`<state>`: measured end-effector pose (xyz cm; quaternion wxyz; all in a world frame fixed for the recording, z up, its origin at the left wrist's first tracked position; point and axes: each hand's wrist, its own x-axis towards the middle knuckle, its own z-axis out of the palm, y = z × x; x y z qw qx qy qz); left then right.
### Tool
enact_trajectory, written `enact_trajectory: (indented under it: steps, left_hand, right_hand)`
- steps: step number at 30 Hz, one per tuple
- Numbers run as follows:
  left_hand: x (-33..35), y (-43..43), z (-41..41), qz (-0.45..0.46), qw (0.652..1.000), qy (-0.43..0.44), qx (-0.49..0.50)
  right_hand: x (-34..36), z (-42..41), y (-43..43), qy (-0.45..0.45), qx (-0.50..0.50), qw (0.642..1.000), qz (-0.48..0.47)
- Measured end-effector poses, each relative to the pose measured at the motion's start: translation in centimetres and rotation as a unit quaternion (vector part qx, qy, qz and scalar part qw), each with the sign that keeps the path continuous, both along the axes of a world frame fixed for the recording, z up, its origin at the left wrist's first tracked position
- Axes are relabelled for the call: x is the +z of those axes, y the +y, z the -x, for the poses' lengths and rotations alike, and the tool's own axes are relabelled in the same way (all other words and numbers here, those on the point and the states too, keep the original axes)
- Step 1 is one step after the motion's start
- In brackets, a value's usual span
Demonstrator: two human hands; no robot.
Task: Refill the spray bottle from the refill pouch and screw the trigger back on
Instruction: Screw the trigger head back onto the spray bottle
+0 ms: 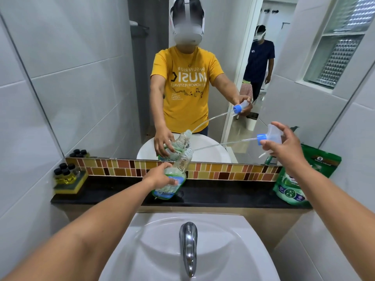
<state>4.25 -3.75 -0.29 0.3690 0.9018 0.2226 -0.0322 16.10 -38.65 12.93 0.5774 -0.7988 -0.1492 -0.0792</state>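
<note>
Closest to us is the white sink (233,250) with its chrome tap (188,246) pointing our way. Just past that runs the dark ledge (223,196) under the mirror. Our left hand (160,177) is wrapped around the spray bottle (174,177), which sits tilted on the ledge, neck leaning up and to the right, with only a bit of green liquid in the bottom. Our right hand (284,147) is up in the air, off to the right, fingers curled around the trigger head (271,136) with its blue collar. The thin dip tube (225,143) runs from the collar back to the bottle's mouth, so the trigger is off but the tube's tip is right at the opening. The green refill pouch (292,189) stands at the right end of the ledge, partly behind our right forearm. Over on the left end, some little black-capped bottles (66,173) sit on a yellow sponge (68,187). Behind it all is the tile strip (223,172) and the mirror (91,78).
</note>
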Motion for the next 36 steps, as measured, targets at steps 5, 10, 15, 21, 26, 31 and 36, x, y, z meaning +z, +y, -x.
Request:
enact_trajectory:
  steps: [5,10,15,21,26,31,36]
  left_hand:
    - [0.1,-0.1,-0.1,-0.007,1.000,0.005,-0.007]
    - [0.1,-0.6,-0.3,-0.045,0.998,0.007,-0.034]
    - [-0.2,-1.0,-0.7,-0.088,0.994,0.009,-0.059]
    - [-0.4,-1.0,-1.1,-0.098,0.993,0.014,-0.069]
    - [-0.6,-0.3,-1.1,-0.085,0.994,0.004,-0.068]
    - [-0.8,0.3,-1.2,-0.062,0.995,-0.001,-0.076]
    - [-0.9,1.0,-1.4,-0.039,0.996,0.000,-0.078]
  right_hand:
    - [-0.3,0.0,0.3,-0.004,0.005,1.000,0.029]
    - [-0.3,0.4,2.1,-0.019,0.037,0.997,0.066]
    - [-1.3,1.3,6.1,-0.030,0.096,0.984,0.147]
    - [-3.9,2.1,10.6,-0.028,0.153,0.966,0.208]
    - [-5.5,2.2,12.8,-0.022,0.168,0.957,0.234]
    - [-5.8,1.4,13.7,-0.019,0.176,0.957,0.231]
    - [-5.8,0.8,14.6,-0.013,0.206,0.949,0.240]
